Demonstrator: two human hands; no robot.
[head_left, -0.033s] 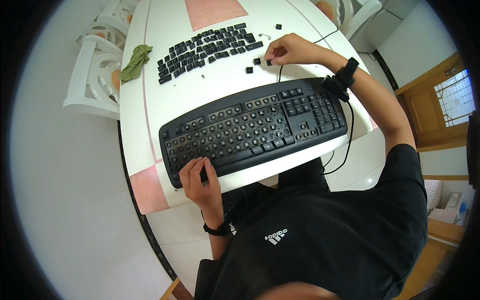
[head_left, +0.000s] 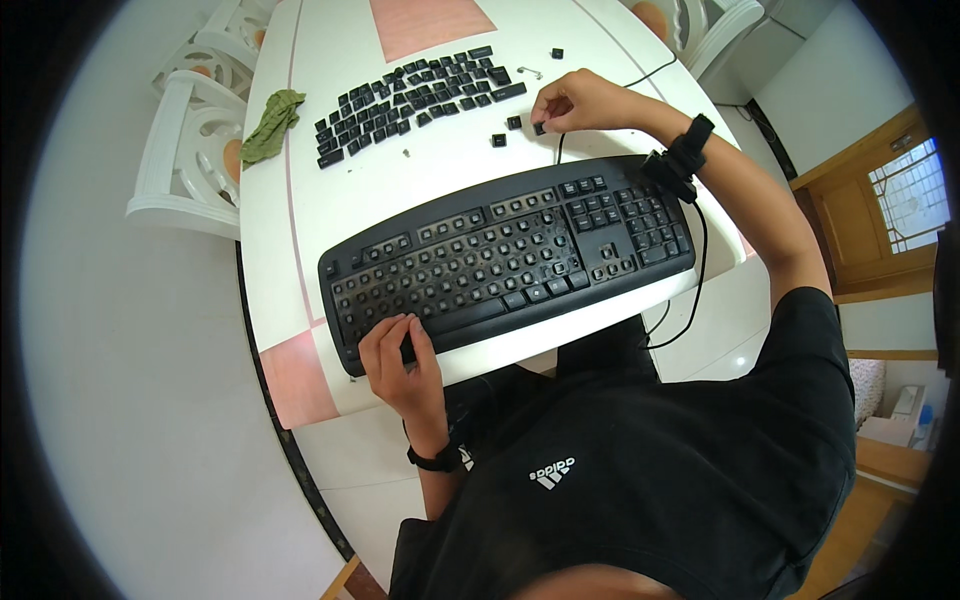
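Observation:
A black keyboard (head_left: 470, 325) lies across the near part of the table, most of its main key block stripped to bare key posts. Keys are still on its right side and along part of the bottom row. My left hand (head_left: 400, 368) is closed at its front left edge, fingertips over the rim; part of the grip is hidden. Beyond the keyboard, my right hand (head_left: 572, 103) pinches a small black keycap (head_left: 540, 128) at the tabletop. Two loose keycaps, one upper (head_left: 514, 123) and one lower (head_left: 499, 141), sit just left of it.
Several removed keycaps (head_left: 411, 96) lie in rows at the far middle. A single keycap (head_left: 557, 53) and a small wire piece (head_left: 530, 72) are farther back. A green cloth (head_left: 272, 126) rests at the table's left edge. White chairs (head_left: 185, 150) stand left. A cable (head_left: 655, 72) crosses the far right.

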